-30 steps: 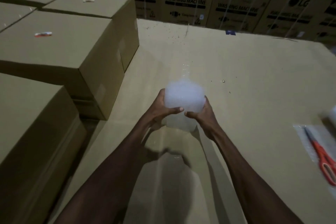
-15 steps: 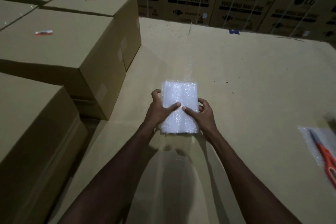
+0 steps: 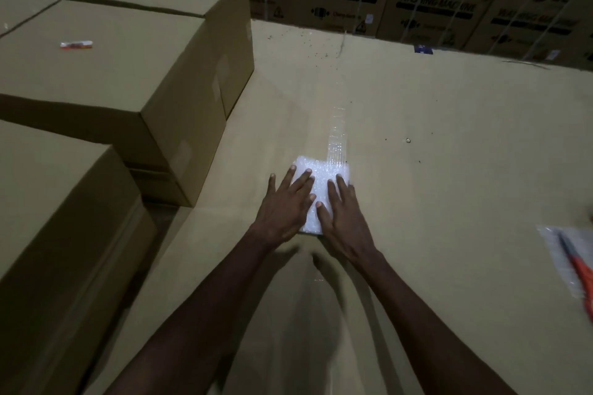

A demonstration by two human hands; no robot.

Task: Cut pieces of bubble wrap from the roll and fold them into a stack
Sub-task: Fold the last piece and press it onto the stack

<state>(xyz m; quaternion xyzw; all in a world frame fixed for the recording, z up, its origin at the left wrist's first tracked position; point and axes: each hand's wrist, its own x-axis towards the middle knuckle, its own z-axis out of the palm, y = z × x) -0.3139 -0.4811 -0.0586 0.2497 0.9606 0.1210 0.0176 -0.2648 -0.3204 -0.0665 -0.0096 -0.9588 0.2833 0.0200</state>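
Your left hand (image 3: 284, 205) and right hand (image 3: 341, 213) press flat, fingers straight, on one folded bubble wrap piece (image 3: 316, 175) lying on the cardboard surface (image 3: 449, 170), so I'd judge more cutting remains, scissors (image 3: 577, 263) idle nearby

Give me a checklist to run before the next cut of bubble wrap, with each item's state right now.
1. Folded bubble wrap lies flat on the cardboard surface: ok.
2. Left hand and right hand free for the next piece: not ok, both press the fold with straight fingers.
3. Scissors within sight at the right edge: ok.
4. Roll located: cannot tell, none in view.
5. Fold edges aligned: cannot tell, hands cover them.
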